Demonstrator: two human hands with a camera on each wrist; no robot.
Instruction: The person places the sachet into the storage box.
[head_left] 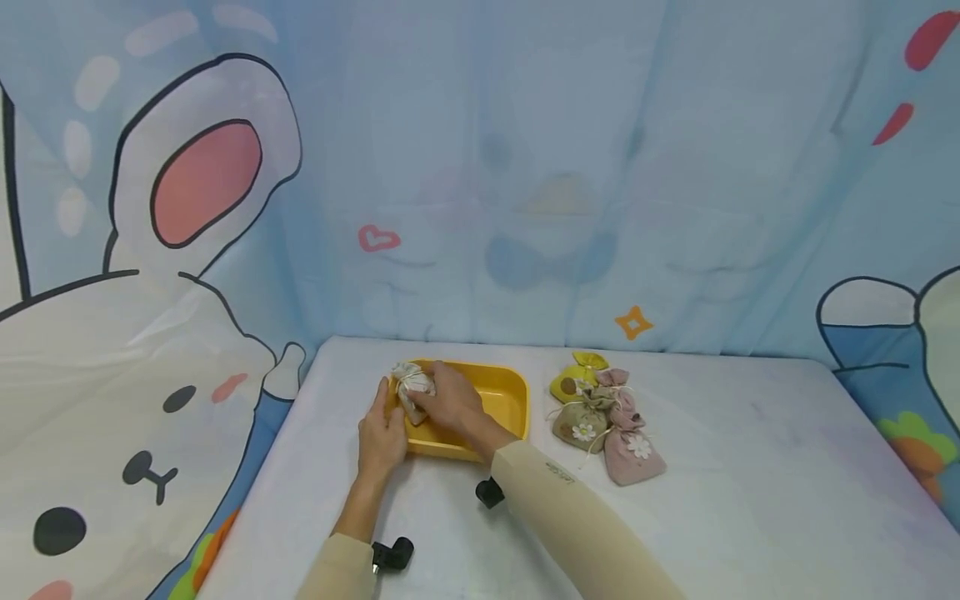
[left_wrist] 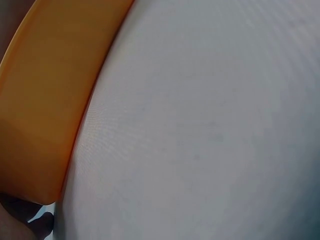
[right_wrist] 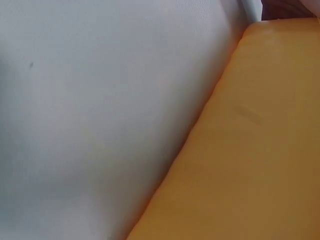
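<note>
In the head view, a shallow yellow plastic tray [head_left: 507,400] sits on the white-covered table. My left hand [head_left: 381,440] grips its left end, thumb by the rim. At that same end, inside the tray, my right hand [head_left: 456,403] holds a small white drawstring pouch [head_left: 411,380] by its side. The pouch leans against the left wall with its gathered neck toward the far corner. The tray's outer wall [left_wrist: 50,95] fills the left of the left wrist view, with fingertips [left_wrist: 44,226] at its corner. Only the tray's side [right_wrist: 255,135] shows large in the right wrist view.
Right of the tray lies a cluster of drawstring pouches: a yellow one [head_left: 564,385], an olive one with a daisy [head_left: 576,427], and pink ones, the nearest bearing a white flower [head_left: 632,468]. A blue cartoon curtain [head_left: 480,167] hangs behind the table.
</note>
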